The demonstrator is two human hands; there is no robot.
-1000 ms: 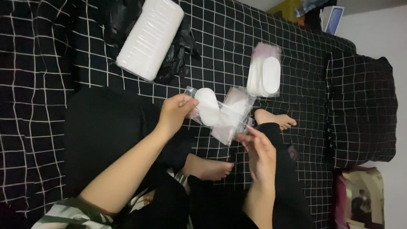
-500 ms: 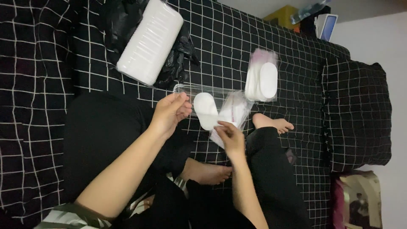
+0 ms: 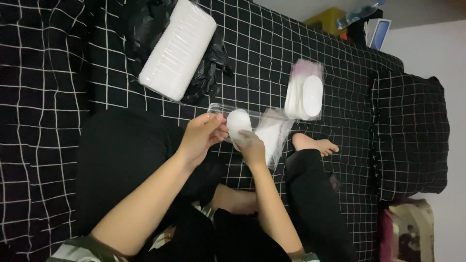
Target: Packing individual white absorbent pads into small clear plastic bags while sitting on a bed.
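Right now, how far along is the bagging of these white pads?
One clear bag of pads lies filled on the checked bedcover. In hand: the left hand holds a clear bag open while the right hand presses a white pad at it. A large white stack remains in its wrapper.

Both hands (image 3: 228, 138) close together, fingers pinched (seemingly), forearms converging.
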